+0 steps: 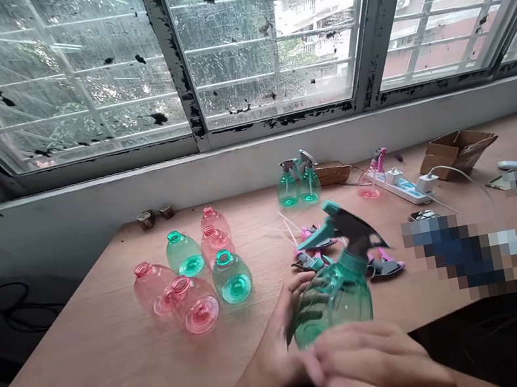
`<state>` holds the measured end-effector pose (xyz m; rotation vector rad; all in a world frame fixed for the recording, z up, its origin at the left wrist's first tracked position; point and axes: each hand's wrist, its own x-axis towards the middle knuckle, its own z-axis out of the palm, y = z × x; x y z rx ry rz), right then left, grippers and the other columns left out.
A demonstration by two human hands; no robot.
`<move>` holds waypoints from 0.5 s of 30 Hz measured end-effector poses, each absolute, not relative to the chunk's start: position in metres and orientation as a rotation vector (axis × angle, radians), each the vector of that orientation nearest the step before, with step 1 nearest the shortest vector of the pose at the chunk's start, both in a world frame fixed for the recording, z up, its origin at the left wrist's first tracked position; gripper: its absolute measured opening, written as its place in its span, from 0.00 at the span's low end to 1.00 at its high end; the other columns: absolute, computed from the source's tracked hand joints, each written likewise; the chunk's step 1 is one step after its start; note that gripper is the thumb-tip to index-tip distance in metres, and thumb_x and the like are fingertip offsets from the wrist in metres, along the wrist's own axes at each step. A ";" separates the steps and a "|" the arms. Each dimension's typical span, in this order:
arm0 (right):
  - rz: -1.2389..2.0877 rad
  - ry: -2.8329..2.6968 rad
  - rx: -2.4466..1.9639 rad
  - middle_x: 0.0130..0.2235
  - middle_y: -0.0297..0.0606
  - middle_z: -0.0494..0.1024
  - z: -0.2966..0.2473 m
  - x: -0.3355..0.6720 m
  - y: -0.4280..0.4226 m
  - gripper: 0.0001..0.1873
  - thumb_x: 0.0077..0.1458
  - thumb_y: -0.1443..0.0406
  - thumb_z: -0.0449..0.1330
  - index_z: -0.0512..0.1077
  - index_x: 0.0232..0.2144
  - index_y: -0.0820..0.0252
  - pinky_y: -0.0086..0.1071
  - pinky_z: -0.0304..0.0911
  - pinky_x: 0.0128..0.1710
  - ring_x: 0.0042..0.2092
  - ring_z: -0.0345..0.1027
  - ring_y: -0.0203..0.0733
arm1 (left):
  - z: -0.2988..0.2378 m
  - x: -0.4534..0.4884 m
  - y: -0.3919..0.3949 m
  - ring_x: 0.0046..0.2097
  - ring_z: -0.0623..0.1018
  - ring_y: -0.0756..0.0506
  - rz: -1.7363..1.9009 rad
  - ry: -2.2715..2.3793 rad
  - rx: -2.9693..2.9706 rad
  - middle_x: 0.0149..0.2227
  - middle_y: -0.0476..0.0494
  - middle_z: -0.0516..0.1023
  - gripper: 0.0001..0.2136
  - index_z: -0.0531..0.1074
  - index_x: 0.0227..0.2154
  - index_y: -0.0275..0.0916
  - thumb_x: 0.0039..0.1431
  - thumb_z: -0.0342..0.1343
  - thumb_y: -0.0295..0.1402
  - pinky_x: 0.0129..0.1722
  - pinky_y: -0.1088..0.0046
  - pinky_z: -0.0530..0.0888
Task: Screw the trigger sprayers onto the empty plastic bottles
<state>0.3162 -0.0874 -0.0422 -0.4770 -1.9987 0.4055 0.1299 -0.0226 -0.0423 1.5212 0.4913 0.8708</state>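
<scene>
The left hand [272, 358] grasps a green spray bottle [333, 293], its fingers curled round the bottle's left side. The right hand [374, 366] lies across the lower front of the same bottle with its fingers together. It is blurred, so I cannot tell whether it grips or only rests there. The green spray bottle is held tilted just above the near edge of the table [96, 382], and its grey and green trigger head [344, 225] points up and to the left. Just behind the green spray bottle a small heap of loose trigger heads [313, 247], pink and green, lies on the table. To the left of it stands a cluster of empty bottles [192, 272] with open necks, four pink and three green. Well behind it, near the wall, two finished green sprayers [297, 183] stand side by side, with a woven basket [332, 172] just to their right. Behind it and to the right are a pink sprayer [371, 180], a white power strip [400, 185] and, further off, an open cardboard box [455, 149].
</scene>
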 end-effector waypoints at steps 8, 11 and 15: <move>-0.139 -1.144 -1.125 0.79 0.53 0.51 0.022 0.333 -0.048 0.39 0.68 0.51 0.67 0.59 0.74 0.48 0.71 0.54 0.72 0.79 0.44 0.73 | -0.012 0.118 -0.037 0.72 0.73 0.29 1.048 0.877 2.223 0.72 0.34 0.66 0.46 0.61 0.73 0.57 0.56 0.77 0.29 0.69 0.44 0.75; 0.347 -1.267 -1.296 0.60 0.55 0.81 0.021 0.364 -0.026 0.29 0.66 0.45 0.68 0.78 0.59 0.57 0.58 0.75 0.59 0.62 0.76 0.67 | -0.012 0.105 -0.032 0.71 0.72 0.29 1.074 0.995 2.465 0.71 0.34 0.62 0.44 0.61 0.73 0.57 0.58 0.73 0.24 0.66 0.46 0.79; 0.742 -1.078 -1.194 0.17 0.35 0.74 0.007 0.360 -0.020 0.33 0.61 0.40 0.69 0.74 0.19 0.58 0.28 0.62 0.15 0.17 0.66 0.38 | -0.019 0.103 -0.027 0.66 0.74 0.33 1.402 0.840 2.232 0.63 0.36 0.70 0.42 0.61 0.70 0.51 0.55 0.73 0.31 0.64 0.51 0.79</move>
